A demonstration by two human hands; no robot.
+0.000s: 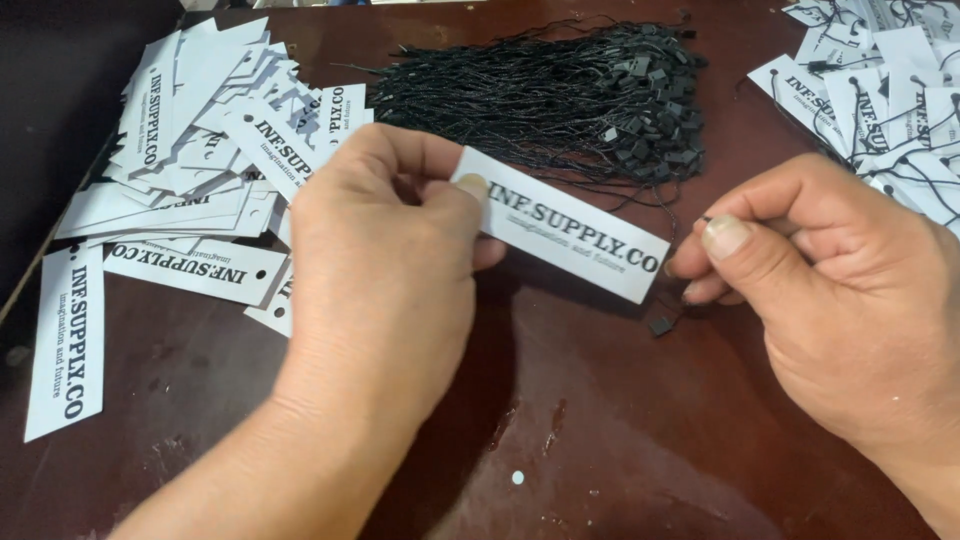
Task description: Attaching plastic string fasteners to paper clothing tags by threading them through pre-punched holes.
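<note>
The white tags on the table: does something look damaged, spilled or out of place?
Nothing looks damaged. The left pile of tags is fanned out loosely, not stacked square, and one tag lies apart near the table edge. The tag in the left hand looks flat and intact.

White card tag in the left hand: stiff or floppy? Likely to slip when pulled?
The white card tag probably is fairly stiff: the left hand pinches one end and the rest juts out flat, unsagging. It looks thin, so likely light and easily creased. Its smooth face might slip if the right hand tugs the black string.
</note>
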